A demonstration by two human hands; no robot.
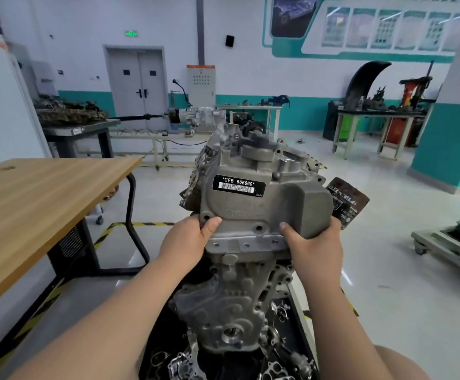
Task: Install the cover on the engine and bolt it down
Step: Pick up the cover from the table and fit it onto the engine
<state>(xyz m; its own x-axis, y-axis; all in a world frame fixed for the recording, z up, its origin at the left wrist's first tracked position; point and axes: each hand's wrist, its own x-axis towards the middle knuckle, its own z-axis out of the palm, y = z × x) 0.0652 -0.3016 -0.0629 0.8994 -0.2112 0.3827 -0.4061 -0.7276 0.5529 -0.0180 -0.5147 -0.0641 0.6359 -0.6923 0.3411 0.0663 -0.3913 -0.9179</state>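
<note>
While gripped at both lower corners, held upright against the upper front of the engine [231, 303]: grey cast cover [261, 207], with black barcode label [239, 185] reading CFB 666660 near its top. Cannot tell whether seated flush on the engine or only held there. Open bolt holes visible along the cover's lower edge.

At the cover's lower left corner, left of the engine's middle: left hand [187, 237], thumb pressed flat on the front face beside a bolt hole, fingers curled round the edge to the back, out of sight. At the lower right corner, right of the engine's middle: right hand [314, 248], thumb on the front face, fingers wrapped round the bulged side, tips hidden. Both clamped on the cover, forearms reaching up on either side of the engine block.

Right of the engine, just behind the cover's right edge: dark worn canister [347, 204] with printed stickers. Under the engine: black tray [157, 333] with loose metal parts. Left of the engine: wooden tabletop [39, 204] on a black frame. On the floor between that and the engine: yellow-black hazard tape [141, 224]. Far behind the engine: grey double door [138, 83], a gearbox with shaft [196, 116] on a stand, workbenches piled with parts.
</note>
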